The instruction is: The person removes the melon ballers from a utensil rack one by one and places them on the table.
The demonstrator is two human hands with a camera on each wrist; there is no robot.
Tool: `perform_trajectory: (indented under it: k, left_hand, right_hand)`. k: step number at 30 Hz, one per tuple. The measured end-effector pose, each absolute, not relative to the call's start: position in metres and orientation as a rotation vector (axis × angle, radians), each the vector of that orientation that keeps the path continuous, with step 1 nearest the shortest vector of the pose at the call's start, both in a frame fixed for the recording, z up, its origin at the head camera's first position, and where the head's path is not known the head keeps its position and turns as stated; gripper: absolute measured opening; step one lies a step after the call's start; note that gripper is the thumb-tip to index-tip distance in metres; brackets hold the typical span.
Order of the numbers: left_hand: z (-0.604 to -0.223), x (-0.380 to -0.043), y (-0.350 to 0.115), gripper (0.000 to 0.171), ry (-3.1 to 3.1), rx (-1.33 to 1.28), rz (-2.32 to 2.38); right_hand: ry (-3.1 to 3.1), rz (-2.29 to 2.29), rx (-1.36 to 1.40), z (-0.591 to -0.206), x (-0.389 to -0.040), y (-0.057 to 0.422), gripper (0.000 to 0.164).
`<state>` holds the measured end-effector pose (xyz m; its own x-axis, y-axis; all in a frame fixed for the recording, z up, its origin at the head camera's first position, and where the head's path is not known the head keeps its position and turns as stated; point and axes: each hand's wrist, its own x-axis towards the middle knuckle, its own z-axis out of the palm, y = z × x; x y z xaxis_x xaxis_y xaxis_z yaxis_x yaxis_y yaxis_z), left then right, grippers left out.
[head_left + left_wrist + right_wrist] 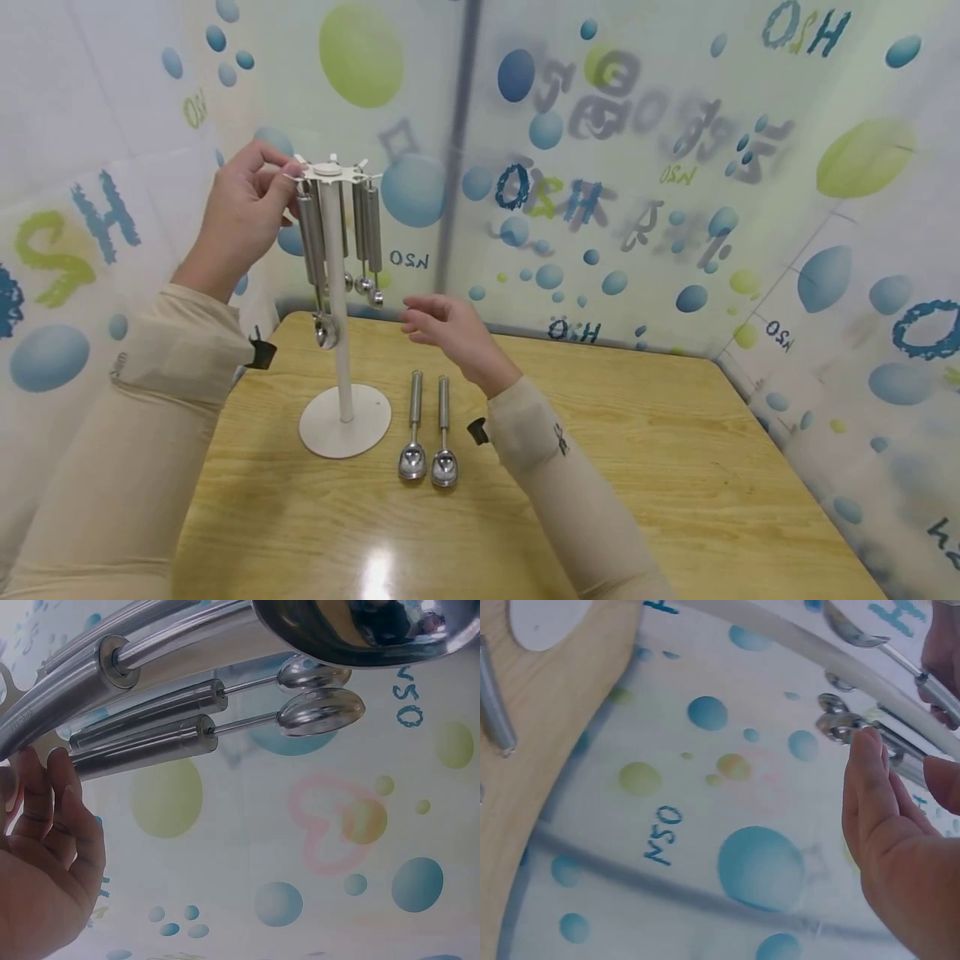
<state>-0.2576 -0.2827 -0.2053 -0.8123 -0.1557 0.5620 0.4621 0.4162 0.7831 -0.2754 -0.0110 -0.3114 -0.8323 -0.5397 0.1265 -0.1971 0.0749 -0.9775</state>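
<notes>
At the top of a white rack [341, 350], the thumb and fingers of my left hand [247, 204] pinch the upper end of a hanging metal scoop [310, 242], right at its hook. This scoop's shiny bowl [375, 626] looms large in the left wrist view. Other metal spoons [373, 233] hang from the rack's far side. My right hand [450, 333] is raised over the table to the right of the rack, fingers extended and holding nothing. Two metal scoops [412, 462] lie side by side on the table below it, handles pointing away.
The rack's round white base [322, 437] stands on the left part of a wooden table [615, 467]. White walls [645, 233] printed with blue and green bubbles close in behind and at both sides.
</notes>
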Motion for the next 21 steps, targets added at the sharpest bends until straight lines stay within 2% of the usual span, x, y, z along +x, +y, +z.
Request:
perform_trajectory:
  k: [7, 21]
  left_hand:
    - [-0.205, -0.255, -0.282, 0.008, -2.118, -0.259, -1.412]
    - [-0.205, -0.254, -0.282, 0.013, -2.12, -0.255, -1.409]
  right_hand:
    - [2.04, -1.853, -0.78, -0.29, -0.267, -0.023, 0.041]
    - [1.935, -1.985, -0.901, -0.27, -0.253, -0.068, 0.037]
